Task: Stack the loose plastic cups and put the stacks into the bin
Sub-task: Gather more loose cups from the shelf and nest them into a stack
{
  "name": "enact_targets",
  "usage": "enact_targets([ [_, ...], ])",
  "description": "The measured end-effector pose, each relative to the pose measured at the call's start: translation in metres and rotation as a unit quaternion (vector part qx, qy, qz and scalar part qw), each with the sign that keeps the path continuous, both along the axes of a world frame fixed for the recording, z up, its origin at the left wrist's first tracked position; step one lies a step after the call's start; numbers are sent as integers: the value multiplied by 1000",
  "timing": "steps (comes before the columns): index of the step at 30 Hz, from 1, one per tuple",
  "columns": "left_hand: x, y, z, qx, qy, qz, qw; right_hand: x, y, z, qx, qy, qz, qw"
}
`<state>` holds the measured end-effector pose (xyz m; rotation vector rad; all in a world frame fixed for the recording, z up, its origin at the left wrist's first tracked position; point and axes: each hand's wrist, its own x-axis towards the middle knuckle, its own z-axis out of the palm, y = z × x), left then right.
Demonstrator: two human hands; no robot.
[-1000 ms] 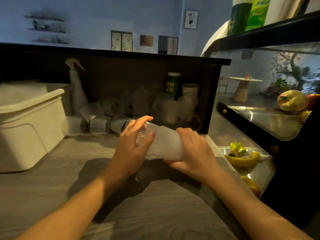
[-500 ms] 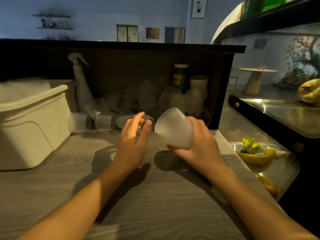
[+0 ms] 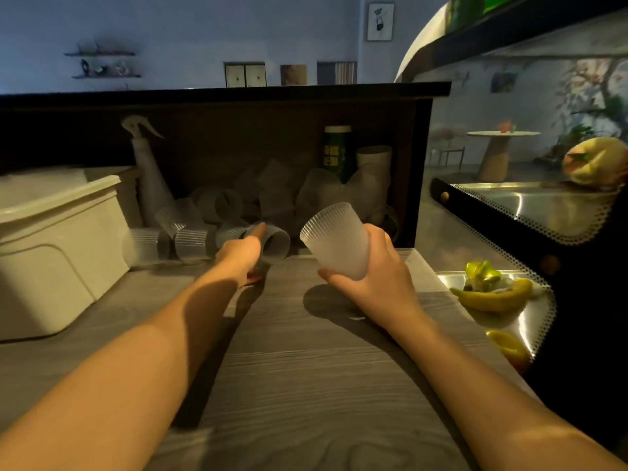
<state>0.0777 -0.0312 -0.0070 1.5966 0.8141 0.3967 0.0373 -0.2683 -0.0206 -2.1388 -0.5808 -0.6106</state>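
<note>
Frosted ribbed plastic makes up the stack of cups [image 3: 334,240] that the right hand [image 3: 377,277] grips near the middle of the grey wood-grain surface [image 3: 306,385], its fingers curled round the lower part while the open mouth tilts up and to the left. The left hand [image 3: 239,254] stretches toward the far side, its fingers extended and touching a translucent ribbed cup lying on its side [image 3: 273,244], mouth facing the viewer; whether the hand has closed on it cannot be told, since the thumb side is hidden. More loose translucent plastic cups [image 3: 190,232] lie tumbled in a heap along the far edge of the surface, under a dark overhanging shelf [image 3: 224,93], some on their sides and some upright. A white plastic spray bottle [image 3: 149,171] stands at the far left of that heap, and a dark green canister with a pale lid [image 3: 336,151] stands at the far right beside a pale upright tumbler [image 3: 373,164]. The white rectangular plastic bin [image 3: 57,253] sits at the left edge, well apart from both hands. To the right, a shiny metal tray with a perforated rim [image 3: 537,300] holds a yellow banana [image 3: 492,299], and a peach-coloured fruit [image 3: 593,159] rests on a tray farther off
</note>
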Motion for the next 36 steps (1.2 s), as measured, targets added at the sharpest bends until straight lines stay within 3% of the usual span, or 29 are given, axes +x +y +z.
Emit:
enact_targets([
  [7, 27, -8, 3, 2, 22, -33, 999, 2, -4, 0, 6, -4, 9, 1000],
  [15, -12, -22, 0, 92, -101, -92, 986, 5, -5, -2, -9, -23, 10, 1000],
  [20, -53, -10, 11, 67, -154, -217, 962, 4, -4, -1, -11, -43, -7, 999],
  [24, -86, -2, 12, 284, -169, -261, 907, 5, -7, -1, -14, -56, -38, 998],
  [27, -95, 3, 11, 338, -198, -255, 884, 4, -9, 0, -44, -79, -61, 994],
  [36, -105, -5, 12, 295, -285, -265, 873, -1, 1, 1, -166, -148, -80, 972],
])
